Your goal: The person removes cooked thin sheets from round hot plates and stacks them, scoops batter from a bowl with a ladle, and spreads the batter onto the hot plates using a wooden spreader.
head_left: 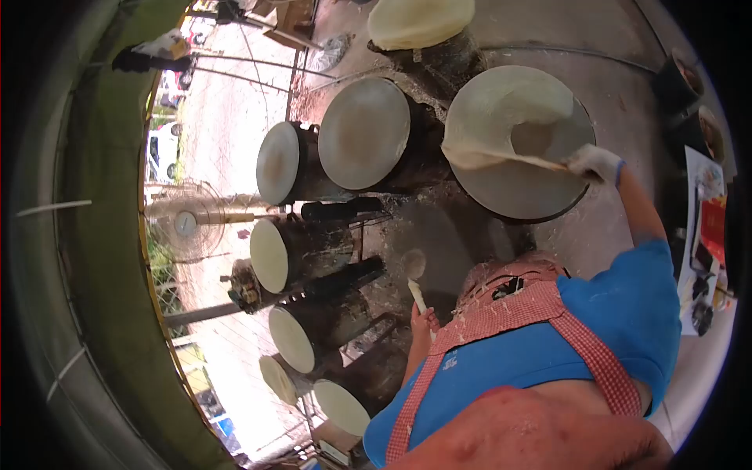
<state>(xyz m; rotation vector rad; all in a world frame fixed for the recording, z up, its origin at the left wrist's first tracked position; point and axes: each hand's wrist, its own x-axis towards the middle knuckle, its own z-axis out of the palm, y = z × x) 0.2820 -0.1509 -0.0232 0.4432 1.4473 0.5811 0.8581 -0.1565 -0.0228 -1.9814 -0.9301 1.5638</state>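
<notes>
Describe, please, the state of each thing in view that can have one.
large griddle: partly bare
pale sheet: partly lifted
right hand: gloved, gripping the sheet's edge
left hand: bare, closed around a pale stick
next griddle: looks bare
apron: worn
fan: cannot tell whether it spins

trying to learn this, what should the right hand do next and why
Perhaps ease the pale sheet gently off the round griddle: the gloved right hand seems to hold one end of its raised edge, while the rest appears spread on the surface.
</notes>
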